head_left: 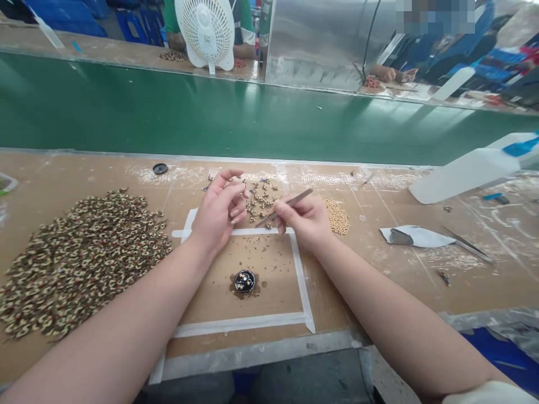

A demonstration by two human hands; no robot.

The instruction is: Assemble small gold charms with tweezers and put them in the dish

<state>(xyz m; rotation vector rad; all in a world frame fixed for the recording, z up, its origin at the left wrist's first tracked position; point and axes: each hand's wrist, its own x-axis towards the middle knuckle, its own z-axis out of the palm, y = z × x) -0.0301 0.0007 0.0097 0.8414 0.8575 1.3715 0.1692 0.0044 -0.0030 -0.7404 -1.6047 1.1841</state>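
Observation:
Metal tweezers [295, 201] are held in my right hand [305, 219], their tips pointing left over the small dark-and-gold pieces [261, 196] on the table. My left hand [221, 210] is beside those pieces, palm turned inward with curled fingers; whether anything sits between its fingertips is too small to tell. Below both hands, a small round black dish [245, 281] holds liquid and a few beige bits, inside a white tape frame [248, 322]. Tan beads [337, 216] lie in a pile just right of my right hand.
A large heap of cream-and-brown pieces [90, 258] covers the left. A black lid [160, 168] lies behind it. At right are a white bottle [467, 174], wrapped blade [415, 236] and second tweezers [471, 247]. Beyond the green belt [168, 118] are a fan [206, 33] and people.

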